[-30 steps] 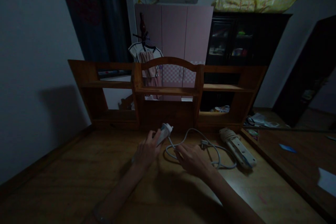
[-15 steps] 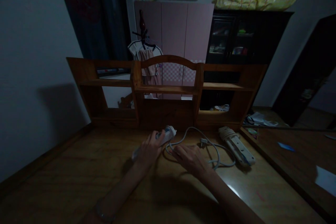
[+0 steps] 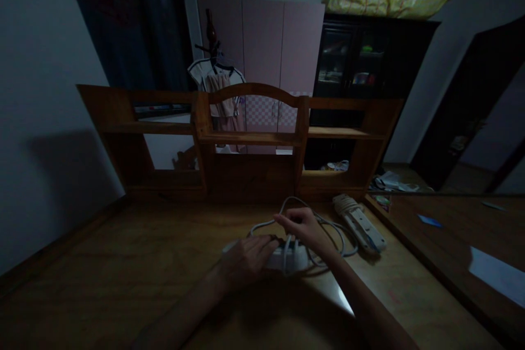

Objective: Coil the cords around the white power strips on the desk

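Observation:
A white power strip [image 3: 287,257] lies flat on the wooden desk [image 3: 123,273] in front of me. My left hand [image 3: 246,257] presses down on it, fingers curled over its top. My right hand [image 3: 301,224] is just behind it, pinching the strip's white cord [image 3: 328,227], which loops up over the strip and trails off to the right. The room is dim and small details are hard to see.
A second power strip [image 3: 361,224] with its cord wound round one end lies to the right. A wooden shelf unit [image 3: 250,136] stands along the desk's back edge. A wall is at the left, a darker table [image 3: 451,246] with papers at the right.
My left hand has laid the power strip down flat and nearer to me. My right hand has lifted off the desk and taken hold of the cord. The view has shifted slightly.

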A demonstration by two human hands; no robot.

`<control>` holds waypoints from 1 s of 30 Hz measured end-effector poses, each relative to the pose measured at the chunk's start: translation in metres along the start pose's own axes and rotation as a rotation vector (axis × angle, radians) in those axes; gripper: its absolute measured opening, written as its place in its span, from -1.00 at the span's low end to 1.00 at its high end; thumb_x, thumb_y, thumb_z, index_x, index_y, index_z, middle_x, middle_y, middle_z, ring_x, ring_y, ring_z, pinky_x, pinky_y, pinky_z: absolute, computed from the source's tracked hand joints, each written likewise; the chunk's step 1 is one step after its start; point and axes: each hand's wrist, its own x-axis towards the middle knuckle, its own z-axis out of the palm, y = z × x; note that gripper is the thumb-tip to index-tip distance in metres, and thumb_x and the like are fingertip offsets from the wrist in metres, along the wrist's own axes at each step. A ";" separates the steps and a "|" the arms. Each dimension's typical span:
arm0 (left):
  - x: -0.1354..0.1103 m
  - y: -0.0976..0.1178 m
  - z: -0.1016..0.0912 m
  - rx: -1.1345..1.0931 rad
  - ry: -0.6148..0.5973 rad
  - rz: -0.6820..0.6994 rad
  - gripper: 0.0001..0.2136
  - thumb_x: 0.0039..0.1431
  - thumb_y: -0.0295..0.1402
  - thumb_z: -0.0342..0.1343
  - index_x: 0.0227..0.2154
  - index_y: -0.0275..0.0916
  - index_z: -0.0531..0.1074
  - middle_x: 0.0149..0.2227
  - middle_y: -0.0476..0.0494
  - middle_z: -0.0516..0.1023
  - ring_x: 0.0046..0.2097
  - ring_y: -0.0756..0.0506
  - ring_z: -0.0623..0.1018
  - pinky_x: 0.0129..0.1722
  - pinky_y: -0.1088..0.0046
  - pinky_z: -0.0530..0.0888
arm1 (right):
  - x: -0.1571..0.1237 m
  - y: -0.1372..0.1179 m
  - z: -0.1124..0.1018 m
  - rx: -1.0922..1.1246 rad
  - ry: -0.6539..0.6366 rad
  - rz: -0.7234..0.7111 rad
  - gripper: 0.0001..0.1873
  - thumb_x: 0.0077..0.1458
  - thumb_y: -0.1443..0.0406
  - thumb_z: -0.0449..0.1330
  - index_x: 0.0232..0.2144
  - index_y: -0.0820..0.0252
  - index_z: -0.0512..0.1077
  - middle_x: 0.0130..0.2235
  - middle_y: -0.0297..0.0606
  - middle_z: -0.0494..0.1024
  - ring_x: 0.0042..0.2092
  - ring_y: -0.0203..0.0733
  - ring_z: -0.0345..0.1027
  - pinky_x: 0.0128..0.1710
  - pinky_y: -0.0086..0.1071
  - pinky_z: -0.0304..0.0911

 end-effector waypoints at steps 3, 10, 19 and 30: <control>-0.004 0.000 0.001 -0.176 0.101 -0.102 -0.53 0.20 -0.14 0.02 0.10 -0.26 0.14 -0.01 -0.28 0.45 0.01 -0.14 0.48 -0.05 0.33 0.45 | 0.004 0.009 0.001 0.224 -0.091 0.159 -0.48 0.09 -0.05 0.12 -0.64 0.24 0.25 -0.62 -0.45 0.13 -0.57 -0.43 -0.02 -0.59 -0.52 -0.10; -0.003 -0.017 -0.007 -0.505 0.458 -0.782 -0.60 0.16 -0.13 0.05 -0.01 -0.23 0.31 -0.15 -0.17 0.54 -0.19 -0.12 0.56 -0.21 0.40 0.47 | 0.002 0.026 0.023 0.264 -0.218 0.300 -0.38 0.21 -0.13 -0.21 -0.46 0.22 0.33 -0.66 -0.48 0.10 -0.66 -0.41 -0.08 -0.65 -0.52 -0.13; -0.017 -0.067 0.002 -1.126 0.406 -1.237 -0.48 0.03 0.12 0.04 -0.24 -0.31 0.39 -0.48 -0.15 0.53 -0.55 -0.04 0.50 -0.61 0.51 0.41 | -0.013 0.016 0.035 -0.877 0.087 -0.311 -0.72 0.30 0.19 -0.03 -0.36 0.18 0.38 -0.43 -0.30 0.50 -0.47 -0.33 0.30 -0.48 -0.39 -0.18; -0.010 -0.057 -0.022 -0.432 0.148 -0.889 -0.58 0.13 -0.03 0.03 -0.04 -0.18 0.36 -0.15 -0.13 0.53 -0.18 -0.14 0.53 -0.22 0.42 0.42 | -0.010 0.011 0.007 -0.939 0.210 -0.489 -0.77 0.26 0.23 0.07 -0.42 0.19 0.36 -0.46 -0.33 0.43 -0.42 -0.29 0.25 -0.37 -0.38 -0.05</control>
